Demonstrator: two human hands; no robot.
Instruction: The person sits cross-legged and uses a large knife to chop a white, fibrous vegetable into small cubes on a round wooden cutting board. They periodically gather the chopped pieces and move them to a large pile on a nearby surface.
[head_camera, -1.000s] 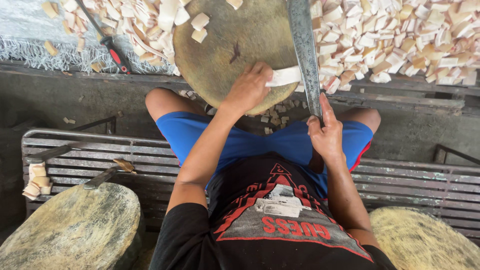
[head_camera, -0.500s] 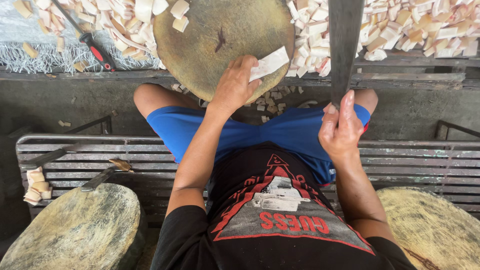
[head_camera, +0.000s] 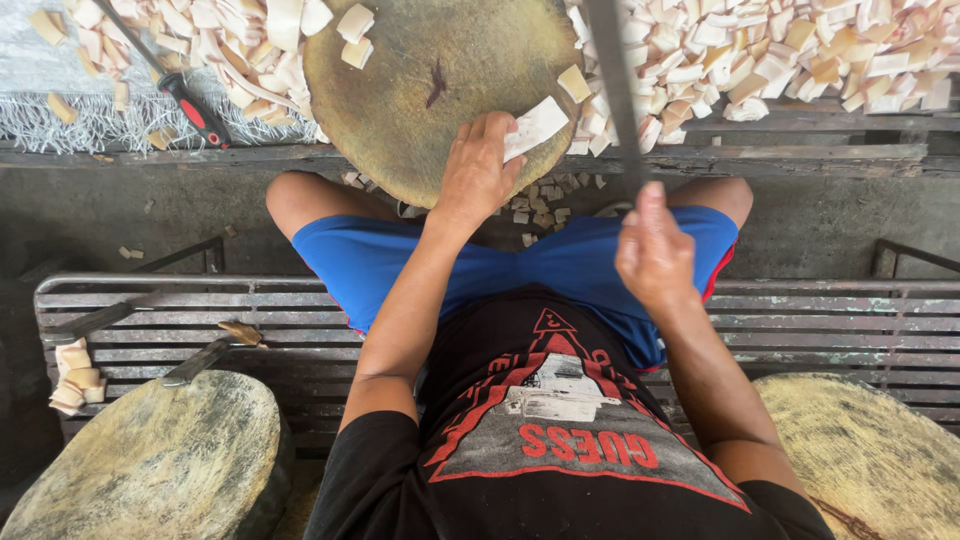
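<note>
Head view: compared with half a second ago, the cleaver blade (head_camera: 612, 90) has swung from the right of the round chopping block (head_camera: 420, 85) to a place just over the block's right edge, and it is blurred with motion. The right hand (head_camera: 655, 250) has shifted a little toward the middle and is clenched around the cleaver's handle, which the fingers hide. The left hand (head_camera: 478, 170) stays on the block's near edge, grasping a pale flat strip (head_camera: 535, 127) between thumb and fingers; the strip has barely moved.

The strip's long axis runs slanted, from the fingertips up and to the right, its free end pointing toward the blade. The blade's long axis runs almost straight away from the person, tip toward the top of the view, slightly leaning left.

Around the block lie heaps of cut pale pieces (head_camera: 800, 50) on the right and more on the left, with two pieces (head_camera: 355, 38) resting on the block's far rim. A red-and-black handled tool (head_camera: 190, 105) lies on the woven mat at the left. Small scraps litter the floor between the person's knees. The person sits on a slatted metal bench (head_camera: 200, 320), where another knife (head_camera: 210, 352) rests, beside two more round blocks, one at the lower left (head_camera: 150, 460) and one at the lower right (head_camera: 870, 450). Nothing lies between blade and strip.
</note>
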